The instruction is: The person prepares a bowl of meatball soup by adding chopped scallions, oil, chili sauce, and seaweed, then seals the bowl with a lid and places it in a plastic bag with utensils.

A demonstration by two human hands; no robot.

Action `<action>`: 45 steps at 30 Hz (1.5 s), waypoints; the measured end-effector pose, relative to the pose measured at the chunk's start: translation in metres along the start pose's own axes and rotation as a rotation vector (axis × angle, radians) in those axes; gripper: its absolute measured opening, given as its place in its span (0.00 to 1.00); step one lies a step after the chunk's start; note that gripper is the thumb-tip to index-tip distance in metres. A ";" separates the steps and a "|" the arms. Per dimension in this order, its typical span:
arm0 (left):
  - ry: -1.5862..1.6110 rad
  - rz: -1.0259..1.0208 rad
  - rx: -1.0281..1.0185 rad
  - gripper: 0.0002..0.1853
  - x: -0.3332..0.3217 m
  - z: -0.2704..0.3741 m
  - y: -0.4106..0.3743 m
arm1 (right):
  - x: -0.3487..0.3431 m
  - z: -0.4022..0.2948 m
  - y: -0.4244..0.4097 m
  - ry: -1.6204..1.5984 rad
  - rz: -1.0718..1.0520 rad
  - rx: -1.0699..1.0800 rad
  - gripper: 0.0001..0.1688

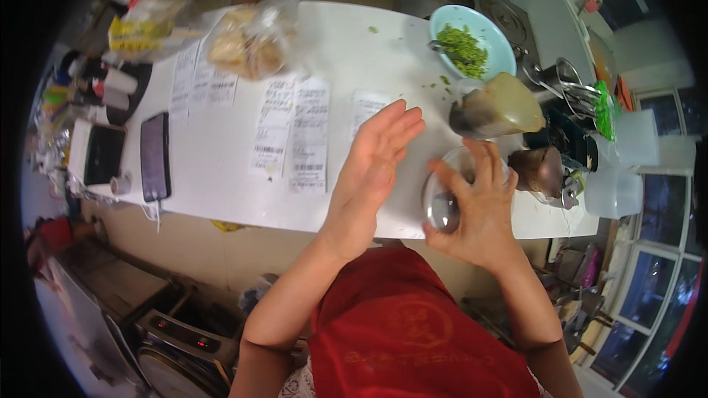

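My left hand is raised over the white table with its fingers stretched out and nothing in it. Beside it, my right hand spreads over a round, shiny container near the front edge, with thumb and fingers around its rim. The hand covers much of that container, so its contents cannot be told. Just beyond my right hand stands a yellowish translucent jug with something dark in its lower part. A brown-filled container is to its right.
A light-blue bowl holds chopped greens. Printed slips lie on the white table. A bag of bread-like pieces is at the back left, and a phone with a cable lies left. Utensils crowd the right.
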State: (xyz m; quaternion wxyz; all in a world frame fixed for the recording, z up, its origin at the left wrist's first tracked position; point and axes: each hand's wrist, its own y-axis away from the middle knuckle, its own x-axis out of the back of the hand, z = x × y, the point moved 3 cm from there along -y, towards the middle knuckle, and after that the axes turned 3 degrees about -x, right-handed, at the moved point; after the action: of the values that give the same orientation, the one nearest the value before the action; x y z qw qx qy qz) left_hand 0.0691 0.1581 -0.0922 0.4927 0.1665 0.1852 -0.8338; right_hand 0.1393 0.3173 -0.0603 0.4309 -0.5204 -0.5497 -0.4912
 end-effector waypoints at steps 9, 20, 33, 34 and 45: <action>-0.011 0.120 0.041 0.35 0.066 0.015 0.075 | -0.005 0.004 -0.028 -0.128 0.074 0.055 0.31; -0.908 0.758 0.012 0.18 0.196 0.097 0.177 | 0.002 0.018 0.010 0.000 0.033 0.392 0.49; -1.666 0.831 -0.063 0.13 0.360 0.162 0.154 | 0.009 0.014 0.008 -0.050 0.027 0.341 0.45; -1.338 0.773 -0.030 0.13 0.336 0.155 0.143 | 0.011 0.016 0.010 -0.053 0.029 0.332 0.43; -0.679 0.037 0.021 0.14 0.059 0.044 0.104 | -0.003 -0.085 0.013 -0.966 0.159 0.392 0.24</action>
State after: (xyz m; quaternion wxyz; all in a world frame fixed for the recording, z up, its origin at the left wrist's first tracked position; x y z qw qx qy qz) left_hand 0.1299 0.0459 -0.0963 0.5396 -0.1122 -0.0009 -0.8344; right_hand 0.1496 0.2322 -0.0494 0.2536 -0.6371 -0.7262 -0.0489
